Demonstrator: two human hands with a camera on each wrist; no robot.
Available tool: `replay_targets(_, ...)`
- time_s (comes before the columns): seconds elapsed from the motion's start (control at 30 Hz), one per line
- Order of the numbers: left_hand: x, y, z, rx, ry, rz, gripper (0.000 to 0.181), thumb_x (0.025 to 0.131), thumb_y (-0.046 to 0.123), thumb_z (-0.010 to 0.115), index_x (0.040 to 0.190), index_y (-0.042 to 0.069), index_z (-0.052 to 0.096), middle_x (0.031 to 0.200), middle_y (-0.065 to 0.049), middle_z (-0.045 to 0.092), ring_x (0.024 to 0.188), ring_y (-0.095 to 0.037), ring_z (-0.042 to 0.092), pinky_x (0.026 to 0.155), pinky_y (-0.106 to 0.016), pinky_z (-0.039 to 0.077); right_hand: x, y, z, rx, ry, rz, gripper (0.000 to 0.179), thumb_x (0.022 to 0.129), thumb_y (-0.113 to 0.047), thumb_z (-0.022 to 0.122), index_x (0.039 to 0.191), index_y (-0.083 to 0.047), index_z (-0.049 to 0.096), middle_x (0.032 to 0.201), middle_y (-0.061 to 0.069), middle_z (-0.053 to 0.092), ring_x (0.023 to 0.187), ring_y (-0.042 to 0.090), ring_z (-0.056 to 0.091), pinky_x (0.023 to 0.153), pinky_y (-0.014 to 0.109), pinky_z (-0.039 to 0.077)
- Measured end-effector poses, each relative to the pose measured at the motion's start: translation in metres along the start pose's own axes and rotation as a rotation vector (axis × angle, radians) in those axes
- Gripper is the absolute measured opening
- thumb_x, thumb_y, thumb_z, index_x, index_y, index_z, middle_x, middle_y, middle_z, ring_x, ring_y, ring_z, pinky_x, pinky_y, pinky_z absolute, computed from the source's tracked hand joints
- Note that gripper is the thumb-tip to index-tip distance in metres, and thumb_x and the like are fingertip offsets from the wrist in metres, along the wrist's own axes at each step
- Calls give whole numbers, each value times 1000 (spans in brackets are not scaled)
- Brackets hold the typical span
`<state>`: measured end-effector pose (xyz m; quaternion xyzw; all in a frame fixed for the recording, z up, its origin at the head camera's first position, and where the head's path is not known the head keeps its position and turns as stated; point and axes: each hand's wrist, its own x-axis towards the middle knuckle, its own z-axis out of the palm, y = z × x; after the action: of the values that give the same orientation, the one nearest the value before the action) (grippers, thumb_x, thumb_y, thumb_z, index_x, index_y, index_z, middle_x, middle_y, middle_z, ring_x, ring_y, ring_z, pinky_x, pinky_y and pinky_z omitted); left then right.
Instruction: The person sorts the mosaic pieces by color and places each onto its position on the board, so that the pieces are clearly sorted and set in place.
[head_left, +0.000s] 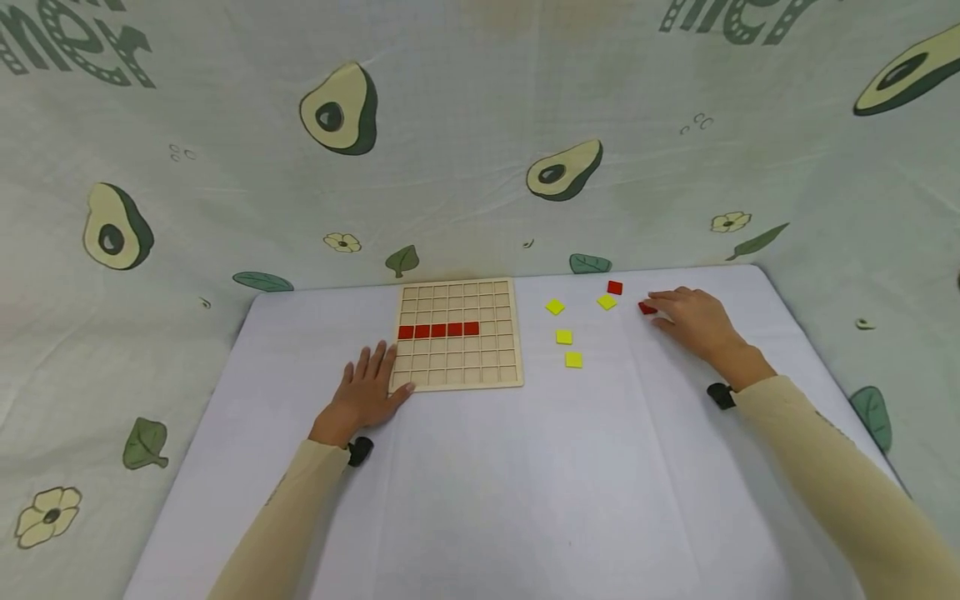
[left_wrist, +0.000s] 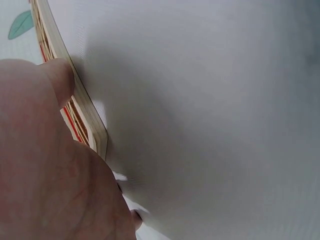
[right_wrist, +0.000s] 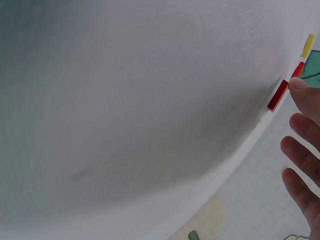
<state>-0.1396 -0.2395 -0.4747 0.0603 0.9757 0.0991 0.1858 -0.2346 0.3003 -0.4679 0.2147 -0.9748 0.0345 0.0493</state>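
Observation:
My left hand point(head_left: 365, 397) lies with straight, spread fingers at the left front corner of a wooden grid board point(head_left: 457, 385). Its thumb rests on the board's edge, as the left wrist view also shows. A row of several red square tiles point(head_left: 438, 331) runs across the board from its left side. At the right, my right hand point(head_left: 696, 321) is over the table, fingers extended and apart, beside a loose red tile point(head_left: 647, 308). In the right wrist view that red tile point(right_wrist: 278, 95) lies on the cloth near the fingertips; whether they touch it I cannot tell.
Several yellow tiles point(head_left: 564, 337) lie scattered between the board and my right hand. Another red tile point(head_left: 615, 287) sits near the table's back edge. A white cloth covers the table point(head_left: 525, 483), and an avocado-print cloth point(head_left: 465, 167) hangs behind it.

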Motion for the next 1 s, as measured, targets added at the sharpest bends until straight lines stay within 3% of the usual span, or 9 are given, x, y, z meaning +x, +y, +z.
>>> replay_targets(0.37,-5,4,-4,-5,-3,-3,83,110,44,48,168,-3,11,175,-27,4,161,-51,2,127,-68,6,5,7,4,8,-31,13,45,91,-5,82,133,3,70,136,24,68,124,45,64,103,61,52)
replay_targets(0.63,-6,6,-6,-7,1,-2,83,110,44,49,167,-4,11,175,-27,5,161,-51,3,127,-68,6,8,12,2,44,-54,-26,44,92,-2,80,135,3,69,136,24,69,123,45,64,102,60,53)
replay_targets(1.0,-6,5,-5,-10,-2,-3,83,111,43,48,168,-3,10,175,-27,3,161,-51,1,127,-68,5,9,12,1,67,-53,-46,38,91,3,79,128,4,73,120,22,76,111,42,68,96,57,56)
